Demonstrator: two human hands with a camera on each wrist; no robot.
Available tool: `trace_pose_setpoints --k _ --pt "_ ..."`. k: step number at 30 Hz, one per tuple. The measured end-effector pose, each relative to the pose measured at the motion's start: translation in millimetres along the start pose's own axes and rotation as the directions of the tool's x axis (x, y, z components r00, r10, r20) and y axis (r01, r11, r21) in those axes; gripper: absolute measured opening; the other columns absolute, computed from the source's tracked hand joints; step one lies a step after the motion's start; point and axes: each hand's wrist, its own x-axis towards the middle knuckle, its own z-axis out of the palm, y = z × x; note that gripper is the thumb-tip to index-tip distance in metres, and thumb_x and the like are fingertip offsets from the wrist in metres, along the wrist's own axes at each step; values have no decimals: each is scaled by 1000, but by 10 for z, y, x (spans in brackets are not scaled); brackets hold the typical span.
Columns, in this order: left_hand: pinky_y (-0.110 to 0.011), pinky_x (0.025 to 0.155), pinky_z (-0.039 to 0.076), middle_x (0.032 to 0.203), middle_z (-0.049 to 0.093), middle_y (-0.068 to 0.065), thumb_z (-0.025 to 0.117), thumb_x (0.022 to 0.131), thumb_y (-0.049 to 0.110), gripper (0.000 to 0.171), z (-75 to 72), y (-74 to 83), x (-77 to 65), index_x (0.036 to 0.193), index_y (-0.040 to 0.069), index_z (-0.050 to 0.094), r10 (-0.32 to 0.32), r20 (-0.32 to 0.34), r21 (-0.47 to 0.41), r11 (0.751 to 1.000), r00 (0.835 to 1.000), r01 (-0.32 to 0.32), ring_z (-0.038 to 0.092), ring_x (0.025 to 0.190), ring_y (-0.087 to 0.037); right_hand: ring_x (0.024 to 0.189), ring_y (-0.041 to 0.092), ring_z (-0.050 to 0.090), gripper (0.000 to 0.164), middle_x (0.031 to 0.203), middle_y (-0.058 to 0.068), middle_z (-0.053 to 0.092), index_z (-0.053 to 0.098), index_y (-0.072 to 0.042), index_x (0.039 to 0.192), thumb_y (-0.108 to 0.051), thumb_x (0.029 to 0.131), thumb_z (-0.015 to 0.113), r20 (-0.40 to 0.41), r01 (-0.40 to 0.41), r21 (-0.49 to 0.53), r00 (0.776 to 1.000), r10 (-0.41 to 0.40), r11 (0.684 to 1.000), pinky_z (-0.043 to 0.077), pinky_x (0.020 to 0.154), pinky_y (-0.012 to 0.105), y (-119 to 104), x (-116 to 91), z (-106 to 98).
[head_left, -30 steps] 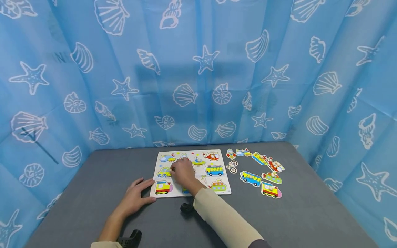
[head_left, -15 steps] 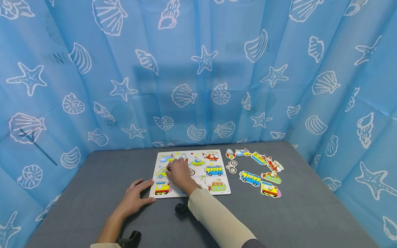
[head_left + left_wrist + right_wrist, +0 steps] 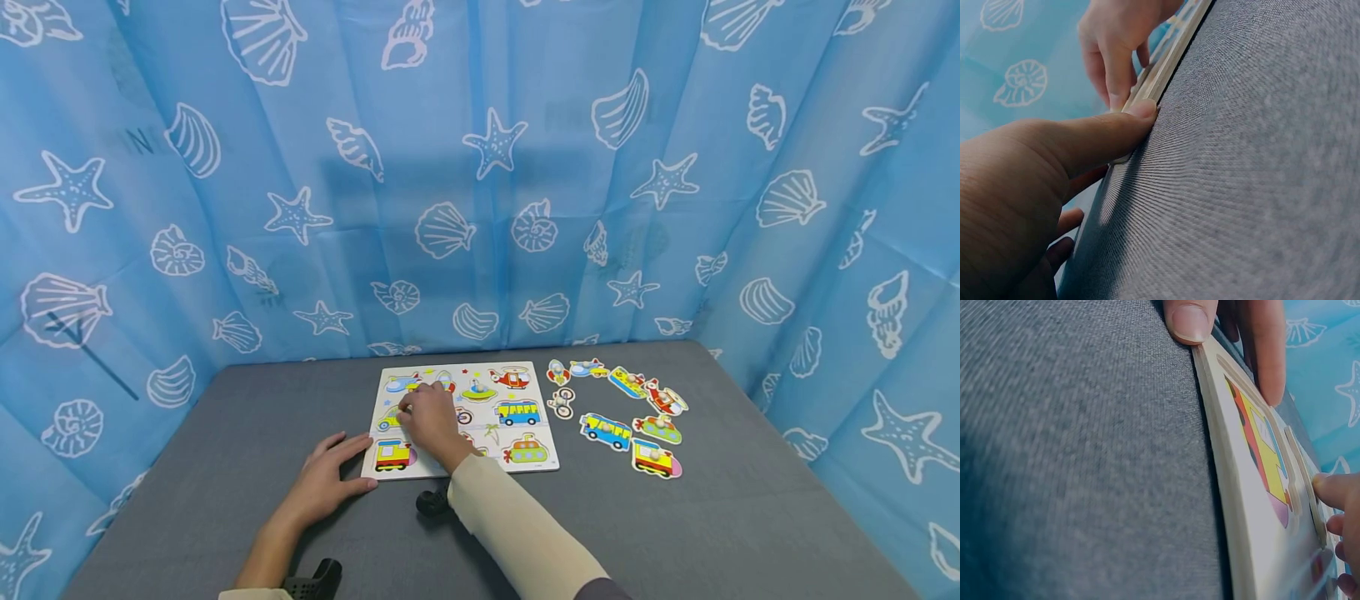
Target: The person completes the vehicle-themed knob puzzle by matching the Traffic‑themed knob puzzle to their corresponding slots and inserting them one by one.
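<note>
A white knob-puzzle board (image 3: pixel 482 414) with vehicle pictures lies on the grey table. My right hand (image 3: pixel 435 421) is over its left part, pinching a car puzzle piece (image 3: pixel 388 418) at the car-shaped spot. In the right wrist view, the thumb of my right hand (image 3: pixel 1344 503) meets the thin wooden piece (image 3: pixel 1305 487), whose edge stands up from the board beside the train picture (image 3: pixel 1263 444). My left hand (image 3: pixel 322 475) rests at the board's left side, thumb at the near corner and index finger along the edge.
Several loose pieces lie right of the board, among them a blue bus (image 3: pixel 606 432), a train (image 3: pixel 656 459), a submarine (image 3: pixel 658 429), a red helicopter (image 3: pixel 665 398) and a motorcycle (image 3: pixel 561 403). A blue shell-print curtain (image 3: pixel 450 275) hangs behind the table.
My right hand has shifted slightly left over the car spot, uncovering more of the middle of the board. My left hand and the loose pieces stay put.
</note>
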Motion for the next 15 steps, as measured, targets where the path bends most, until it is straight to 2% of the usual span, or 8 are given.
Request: trace_pose_setpoints --k 7,15 --pt "-70 101 23 142 52 -6 80 77 42 71 8 1 9 139 15 56 -4 -1 1 1000 1000 4 29 138 -41 97 19 53 17 99 -4 67 78 -24 101 -34 89 72 -37 29 -17 999 -30 999 42 89 35 -4 -21 -16" --pt "-71 101 22 143 51 -5 81 77 42 72 6 -5 16 139 16 56 -20 8 1 1000 1000 20 28 138 -41 101 18 53 17 102 -5 66 78 -24 101 -35 89 72 -38 11 -19 999 -12 1000 42 91 36 3 -4 35"
